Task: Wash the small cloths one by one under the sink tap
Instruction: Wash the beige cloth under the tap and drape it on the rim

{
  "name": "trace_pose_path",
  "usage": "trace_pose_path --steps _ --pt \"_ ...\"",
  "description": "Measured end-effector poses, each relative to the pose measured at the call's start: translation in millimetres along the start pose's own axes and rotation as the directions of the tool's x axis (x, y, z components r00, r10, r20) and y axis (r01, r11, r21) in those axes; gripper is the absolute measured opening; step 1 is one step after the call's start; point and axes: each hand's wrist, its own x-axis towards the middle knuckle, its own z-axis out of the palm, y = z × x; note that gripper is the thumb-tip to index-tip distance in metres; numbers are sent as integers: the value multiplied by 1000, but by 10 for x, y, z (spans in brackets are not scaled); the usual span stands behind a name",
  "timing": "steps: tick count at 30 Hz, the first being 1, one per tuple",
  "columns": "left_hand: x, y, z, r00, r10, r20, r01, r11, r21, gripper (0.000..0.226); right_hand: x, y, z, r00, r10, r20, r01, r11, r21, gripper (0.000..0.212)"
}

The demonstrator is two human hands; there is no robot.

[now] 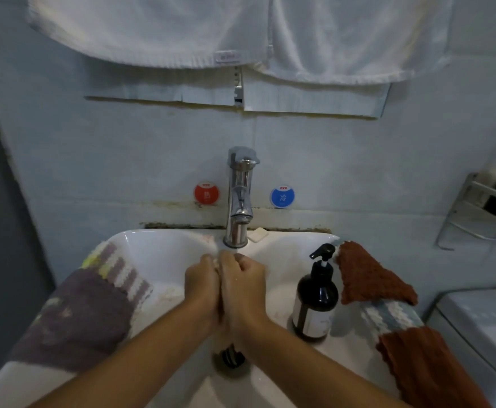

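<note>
Cloths lie on both rims of the sink. On the left rim, a purple cloth overlaps a striped cloth that hangs partly into the basin. At centre, the left hand and right hand are pressed together below the tap, both clenched round a small pale cloth, which shows only as a sliver between the fingers at the top. The drain sits beneath the wrists. A bar of soap rests on the back rim, just right of the tap base. Right of the hands, a dark pump bottle stands on the rim. Beside it, a rust cloth overlaps a grey-and-white cloth, and a second rust cloth hangs over the right front edge. White towels hang on the wall above. A red sticker and a blue sticker flank the tap.
</note>
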Motion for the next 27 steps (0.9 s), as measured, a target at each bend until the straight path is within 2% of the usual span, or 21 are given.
trace_pose_path --steps 1,4,7,10,12,15,17,19,20,22,25,27 --pt "18 -20 2 1000 6 -14 -6 1000 -4 28 32 2 11 1000 18 -2 -18 999 -32 28" --pt "-106 -1 96 992 118 -40 -111 984 136 31 217 87 -17 996 85 -26 -87 993 -74 28" --pt "-106 11 118 993 119 -27 -111 974 198 32 180 55 -79 996 65 -64 -67 997 -37 29" --pt "-8 13 18 997 65 -43 -59 989 133 28 28 2 -18 1000 -14 -14 15 1000 15 27" --pt "-31 3 -1 995 55 -83 -45 992 117 30 63 38 36 1000 20 5 -20 1000 -3 26" --pt "-189 35 87 984 171 -58 -159 972 173 31 285 189 17 996 94 -2 -94 995 -18 31" --pt "-218 20 145 977 210 -42 -197 958 207 31 276 149 -58 996 88 -14 -88 996 -20 32" --pt "-86 -48 151 990 144 0 -140 962 235 30 174 24 -118 999 19 -37 -17 999 32 29" --pt "-6 -78 134 997 64 34 -70 974 215 30 132 -20 -121 999 -28 -21 29 998 53 30" --pt "100 -129 100 997 0 73 -13 984 180 28 92 -43 -73 997 -71 19 70 997 29 28" --pt "3 -57 72 997 64 -42 -55 983 174 31 215 35 -19 999 40 32 -40 999 -9 28" --pt "-131 -4 108 987 157 -34 -145 961 234 31 282 112 -43 997 79 -9 -79 997 -6 28"
